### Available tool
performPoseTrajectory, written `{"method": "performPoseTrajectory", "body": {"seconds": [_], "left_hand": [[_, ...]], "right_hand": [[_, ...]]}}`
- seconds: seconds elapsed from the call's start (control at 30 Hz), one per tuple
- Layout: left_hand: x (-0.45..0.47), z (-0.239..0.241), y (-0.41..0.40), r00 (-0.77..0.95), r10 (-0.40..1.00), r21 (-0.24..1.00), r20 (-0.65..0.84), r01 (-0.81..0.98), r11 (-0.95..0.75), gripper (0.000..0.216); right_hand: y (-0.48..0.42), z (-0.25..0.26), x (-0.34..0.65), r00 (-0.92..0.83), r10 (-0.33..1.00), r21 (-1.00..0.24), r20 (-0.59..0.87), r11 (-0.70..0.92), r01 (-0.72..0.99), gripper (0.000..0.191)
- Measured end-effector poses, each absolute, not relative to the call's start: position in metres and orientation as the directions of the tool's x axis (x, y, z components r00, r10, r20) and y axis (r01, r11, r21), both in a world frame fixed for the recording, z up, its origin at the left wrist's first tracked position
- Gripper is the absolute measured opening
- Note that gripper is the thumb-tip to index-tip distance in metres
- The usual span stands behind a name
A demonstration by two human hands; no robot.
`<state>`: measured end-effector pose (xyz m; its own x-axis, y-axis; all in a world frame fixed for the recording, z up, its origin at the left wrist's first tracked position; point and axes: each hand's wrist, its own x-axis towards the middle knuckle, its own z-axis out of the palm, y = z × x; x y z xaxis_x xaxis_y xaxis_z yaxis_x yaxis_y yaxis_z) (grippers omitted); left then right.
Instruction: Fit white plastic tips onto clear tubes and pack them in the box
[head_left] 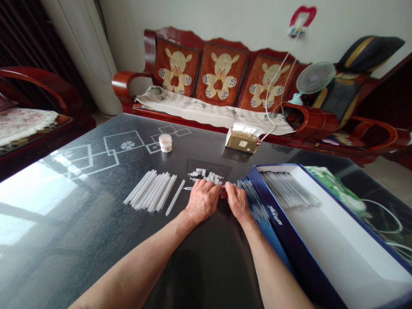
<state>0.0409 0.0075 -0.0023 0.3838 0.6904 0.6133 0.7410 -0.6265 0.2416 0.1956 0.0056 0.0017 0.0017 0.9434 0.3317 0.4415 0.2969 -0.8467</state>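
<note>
pale wall (225, 19) | red-brown wooden sofa (128, 82) | dark curtain (35, 38), far left

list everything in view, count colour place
Pointed tube: one, pale, table centre
Tubes: many, white, left of centre
Small pieces: several, white and dark, table centre
Box: one, blue, white inside, table right
Rods: two groups, grey, inside and beside box
Tub: one, whitish, table back
Tissue box: one, gold, table back
Packet: one, green, beside box
Table: one, dark, foreground
Sofa: one, reddish, background
Cushions: three, rust, on sofa
Cloth: one, cream, sofa seat
Fan: one, greenish, background right
Armchairs: two, reddish, both sides
Curtain: one, dark, upper left
Socket: one, red surround, wall
Cables: several, white, right side
Left hand: one, bare, on pointed tube
Right hand: one, bare, beside left hand
</note>
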Motion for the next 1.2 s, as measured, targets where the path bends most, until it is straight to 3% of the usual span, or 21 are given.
{"method": "performPoseTrajectory", "body": {"seconds": [0.13, 0.33, 0.57, 0.67, 0.77, 0.83, 0.97, 1.2], "left_hand": [[0.041, -0.002, 0.007, 0.379, 0.694, 0.238, 0.612, 0.748, -0.619, 0.028], [0.041, -0.003, 0.007, 0.396, 0.689, 0.233, 0.607, 0.74, -0.631, 0.028], [0.041, 0.001, 0.007, 0.325, 0.644, 0.243, 0.692, 0.736, -0.632, 0.023], [0.042, 0.003, 0.006, 0.178, 0.627, 0.351, 0.758, 0.699, -0.622, 0.02], [0.041, 0.002, 0.009, -0.031, 0.72, 0.579, 0.694, 0.618, -0.531, 0.019], [0.039, 0.001, 0.012, -0.137, 0.791, 0.72, 0.596, 0.527, -0.452, 0.023], [0.036, 0.0, 0.018, -0.188, 0.898, 0.9, 0.397, 0.272, -0.341, 0.03], [0.039, 0.005, 0.02, -0.149, 0.964, 0.973, 0.218, -0.041, -0.227, 0.028]], "right_hand": [[0.005, 0.006, 0.197, -0.059, 0.94, -0.83, 0.336, 0.325, 0.454, 0.031], [0.005, 0.003, 0.194, -0.039, 0.935, -0.83, 0.352, 0.332, 0.448, 0.042], [0.007, 0.001, 0.196, -0.004, 0.957, -0.882, 0.29, 0.269, 0.388, 0.038], [0.012, -0.006, 0.199, 0.194, 0.96, -0.965, 0.201, 0.16, 0.208, 0.04], [0.015, -0.01, 0.2, 0.314, 0.938, -0.989, 0.145, 0.132, 0.06, 0.042], [0.014, -0.008, 0.199, 0.272, 0.949, -0.986, 0.161, 0.145, 0.076, 0.041], [0.004, 0.005, 0.19, 0.001, 0.973, -0.942, 0.231, 0.224, 0.251, 0.033], [-0.008, 0.019, 0.172, -0.284, 0.866, -0.76, 0.411, 0.498, 0.418, 0.019]]}}
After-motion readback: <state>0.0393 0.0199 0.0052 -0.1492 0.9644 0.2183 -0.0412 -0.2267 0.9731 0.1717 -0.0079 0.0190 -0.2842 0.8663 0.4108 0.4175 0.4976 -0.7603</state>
